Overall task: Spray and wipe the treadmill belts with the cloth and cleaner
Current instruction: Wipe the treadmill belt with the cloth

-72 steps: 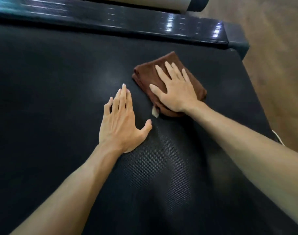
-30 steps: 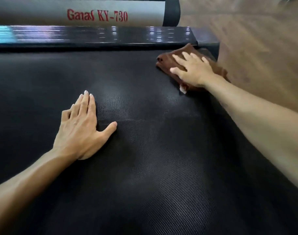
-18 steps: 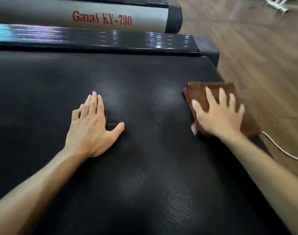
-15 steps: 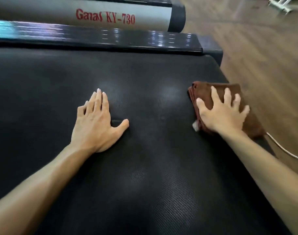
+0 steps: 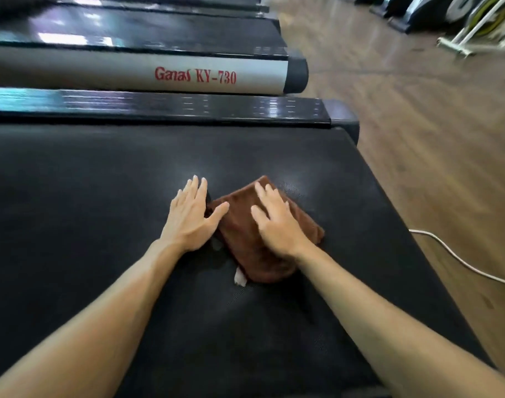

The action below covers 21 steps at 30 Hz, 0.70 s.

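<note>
Treadmill belt (image 5: 102, 225), black and finely textured, fills most of what I can see from here, with a dull sheen where the light catches it near the middle; a folded brown cloth (image 5: 245, 239) lies flat on it, roughly mid-width and somewhat towards the belt's right edge, a small white tag (image 5: 239, 278) poking out at its near corner; the right hand (image 5: 277, 222) rests palm-down on top of the cloth, fingers straight and slightly spread, pressing rather than gripping; the left hand (image 5: 192, 218) lies flat on the belt just beside the cloth, fingers straight and together, its thumb reaching out so the tip touches or overlaps the cloth's left edge; both forearms are bare and stretch forward from the bottom of the view. Beyond the belt runs a glossy black side rail (image 5: 159, 106) with a grey end cap (image 5: 341, 119); past it sits the neighbouring treadmill, its silver side panel (image 5: 130, 73) printed "Ganas KY-730" in red; more black decks line up behind that one. The floor (image 5: 417, 124) to the right is brown wood-look planking; a white cable (image 5: 458, 258) snakes across it close to the belt's right edge; in the far corner stand other exercise machines (image 5: 460, 15), blurred, with white and dark frames.
</note>
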Each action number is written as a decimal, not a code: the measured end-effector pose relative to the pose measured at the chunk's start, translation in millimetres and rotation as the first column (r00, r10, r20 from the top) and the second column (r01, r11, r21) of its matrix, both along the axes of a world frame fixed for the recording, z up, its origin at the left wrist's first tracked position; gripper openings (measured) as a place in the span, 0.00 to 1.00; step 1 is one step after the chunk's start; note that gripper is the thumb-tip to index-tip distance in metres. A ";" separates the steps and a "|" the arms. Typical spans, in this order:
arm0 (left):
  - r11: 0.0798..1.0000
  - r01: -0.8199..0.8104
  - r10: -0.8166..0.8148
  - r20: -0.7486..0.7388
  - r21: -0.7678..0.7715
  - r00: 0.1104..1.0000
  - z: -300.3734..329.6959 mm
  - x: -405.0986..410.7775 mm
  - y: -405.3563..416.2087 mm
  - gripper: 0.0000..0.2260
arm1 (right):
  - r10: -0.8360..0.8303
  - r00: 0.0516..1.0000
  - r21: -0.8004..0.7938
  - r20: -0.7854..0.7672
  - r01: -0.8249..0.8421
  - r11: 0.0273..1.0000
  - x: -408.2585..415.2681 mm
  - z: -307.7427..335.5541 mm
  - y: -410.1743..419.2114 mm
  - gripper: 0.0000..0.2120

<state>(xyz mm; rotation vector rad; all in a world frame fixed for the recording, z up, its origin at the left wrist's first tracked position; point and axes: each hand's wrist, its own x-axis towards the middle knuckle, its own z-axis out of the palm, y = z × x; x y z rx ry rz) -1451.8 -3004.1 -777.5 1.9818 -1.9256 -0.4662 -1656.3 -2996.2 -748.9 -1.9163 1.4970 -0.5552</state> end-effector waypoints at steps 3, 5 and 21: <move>0.964 0.033 -0.045 -0.039 -0.265 0.998 14.7 -16.5 12.1 0.37 | -0.263 0.949 -0.130 0.174 0.287 0.949 -43.7 6.4 -1.2 0.23; 0.898 0.195 -0.197 0.036 -0.393 0.980 25.4 -46.6 20.0 0.28 | -0.374 0.924 -0.145 0.078 0.381 0.913 -69.8 -1.1 1.9 0.22; 0.972 -0.230 0.196 0.362 0.053 0.911 -4.4 39.1 -70.3 0.36 | -0.411 0.836 -0.307 -0.363 0.309 0.900 -86.4 -40.1 -12.3 0.26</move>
